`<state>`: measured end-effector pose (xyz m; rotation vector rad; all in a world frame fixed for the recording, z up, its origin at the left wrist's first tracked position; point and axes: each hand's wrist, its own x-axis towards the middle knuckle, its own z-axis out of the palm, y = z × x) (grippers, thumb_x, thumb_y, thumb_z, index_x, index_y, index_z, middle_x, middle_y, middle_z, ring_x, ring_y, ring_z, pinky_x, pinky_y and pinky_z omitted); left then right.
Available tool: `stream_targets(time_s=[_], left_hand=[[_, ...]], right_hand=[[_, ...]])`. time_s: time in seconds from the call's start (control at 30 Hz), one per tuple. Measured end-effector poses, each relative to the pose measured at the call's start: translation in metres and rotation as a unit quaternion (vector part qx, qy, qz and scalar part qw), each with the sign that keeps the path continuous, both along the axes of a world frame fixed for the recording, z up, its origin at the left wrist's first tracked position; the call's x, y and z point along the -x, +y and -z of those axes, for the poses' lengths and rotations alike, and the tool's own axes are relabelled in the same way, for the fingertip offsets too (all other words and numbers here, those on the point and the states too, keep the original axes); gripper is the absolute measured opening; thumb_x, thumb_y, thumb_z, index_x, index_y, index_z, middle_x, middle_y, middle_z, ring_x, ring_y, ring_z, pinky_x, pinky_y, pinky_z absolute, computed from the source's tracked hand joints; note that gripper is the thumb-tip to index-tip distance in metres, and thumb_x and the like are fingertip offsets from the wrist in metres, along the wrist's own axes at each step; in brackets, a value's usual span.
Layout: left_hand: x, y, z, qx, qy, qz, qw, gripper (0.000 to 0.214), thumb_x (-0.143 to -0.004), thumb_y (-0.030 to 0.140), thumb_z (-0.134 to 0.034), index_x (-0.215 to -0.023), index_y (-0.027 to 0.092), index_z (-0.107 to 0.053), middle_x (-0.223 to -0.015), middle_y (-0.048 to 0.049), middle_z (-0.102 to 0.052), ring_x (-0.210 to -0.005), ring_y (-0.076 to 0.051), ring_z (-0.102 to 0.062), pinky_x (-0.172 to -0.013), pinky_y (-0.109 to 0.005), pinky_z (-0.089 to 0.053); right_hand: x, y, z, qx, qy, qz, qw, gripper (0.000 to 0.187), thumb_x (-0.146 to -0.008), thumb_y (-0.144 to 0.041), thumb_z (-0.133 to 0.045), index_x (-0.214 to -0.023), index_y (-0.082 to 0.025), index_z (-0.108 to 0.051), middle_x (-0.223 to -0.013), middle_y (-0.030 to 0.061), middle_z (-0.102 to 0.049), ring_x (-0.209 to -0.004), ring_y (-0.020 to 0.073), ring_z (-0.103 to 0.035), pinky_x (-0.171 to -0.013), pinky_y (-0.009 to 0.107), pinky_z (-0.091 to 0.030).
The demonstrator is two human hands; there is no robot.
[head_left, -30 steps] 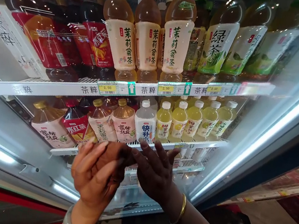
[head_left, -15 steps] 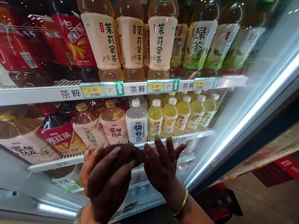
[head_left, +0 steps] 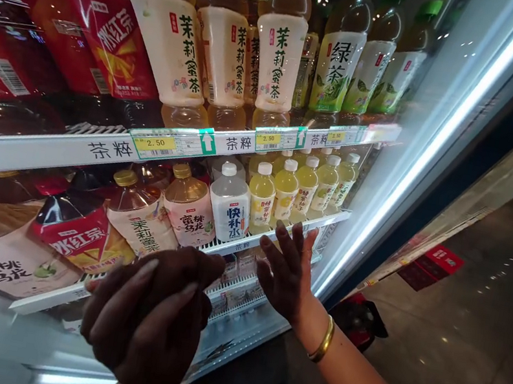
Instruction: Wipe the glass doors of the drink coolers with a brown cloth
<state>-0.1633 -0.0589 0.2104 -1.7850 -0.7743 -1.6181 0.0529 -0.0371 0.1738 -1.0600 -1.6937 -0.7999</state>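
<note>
My left hand [head_left: 149,318] is raised in front of the drinks shelves, its fingers curled inward. Whatever lies inside it, if anything, is hidden. To its right my right hand [head_left: 286,272] is held up with fingers apart and nothing in it; a gold bangle [head_left: 324,340] circles that wrist. The two hands are apart. Just beyond my right hand stands a row of small yellow drink bottles [head_left: 286,193] with white caps. A clear bottle with blue lettering [head_left: 229,207] and a pink-labelled bottle [head_left: 189,210] stand beyond my left hand.
Large tea bottles [head_left: 276,58] line the upper shelf, whose front edge [head_left: 235,141] carries price tags. Red-labelled bottles [head_left: 107,39] are at left, green-capped ones [head_left: 339,68] at right. A bright light strip [head_left: 435,150] runs along the cooler's right side. A red box [head_left: 431,267] appears beyond.
My left hand has moved left and nearer the camera, away from my right hand, so the gap between them has widened. The shelves have shifted left in view.
</note>
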Motion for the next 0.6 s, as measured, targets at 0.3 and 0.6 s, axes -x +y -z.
stream_targets(time_s=[0.3, 0.6], left_hand=[[-0.04, -0.005, 0.041, 0.078, 0.04, 0.065, 0.994, 0.026, -0.086, 0.004, -0.077, -0.104, 0.023, -0.074, -0.121, -0.0069, -0.07, -0.136, -0.027, -0.058, -0.12, -0.049, -0.047], [-0.052, 0.005, -0.008, 0.003, -0.023, -0.018, 1.0, 0.031, -0.081, 0.003, -0.081, -0.103, 0.02, -0.068, -0.133, -0.0082, -0.061, -0.129, -0.025, -0.063, -0.116, -0.05, -0.05]], right_hand=[[-0.007, 0.002, 0.002, -0.018, -0.013, -0.004, 1.0, 0.063, -0.101, -0.02, -0.055, -0.161, -0.028, -0.037, -0.175, 0.0004, -0.022, -0.166, 0.0206, -0.012, -0.137, 0.054, 0.0], [-0.041, 0.007, -0.008, -0.003, -0.013, -0.076, 0.997, 0.062, -0.1, -0.022, -0.064, -0.156, -0.039, -0.045, -0.163, -0.0047, -0.047, -0.164, 0.0173, -0.021, -0.138, 0.054, 0.001]])
